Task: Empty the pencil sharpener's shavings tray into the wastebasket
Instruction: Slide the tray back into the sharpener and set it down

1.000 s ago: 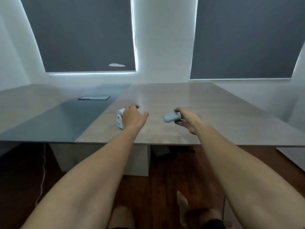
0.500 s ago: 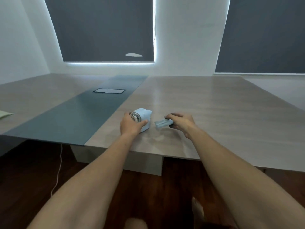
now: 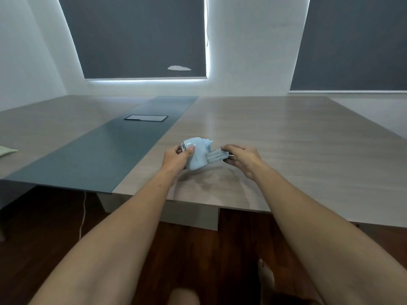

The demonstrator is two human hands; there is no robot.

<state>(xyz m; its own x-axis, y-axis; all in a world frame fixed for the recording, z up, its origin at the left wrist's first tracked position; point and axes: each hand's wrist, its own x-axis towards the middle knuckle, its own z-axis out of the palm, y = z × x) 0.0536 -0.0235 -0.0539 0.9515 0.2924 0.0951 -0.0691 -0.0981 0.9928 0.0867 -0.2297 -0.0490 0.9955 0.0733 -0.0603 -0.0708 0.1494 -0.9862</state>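
Sharpener [image 3: 196,156], pale blue, sits in our left hand [image 3: 176,158] just above the near part of the table [image 3: 286,139], fingers wrapped round its left end. Its shavings tray [image 3: 217,156] juts from the right side, partly inside the body, and our right hand [image 3: 242,159] pinches the tray's outer end. Farther left, a dark strip [image 3: 105,155] runs across the table.

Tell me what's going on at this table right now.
A person stands at a wooden table. The left hand grips a pale blue pencil sharpener, while the right hand holds the shavings tray against the sharpener's side, partly inside its slot. No wastebasket is in view.
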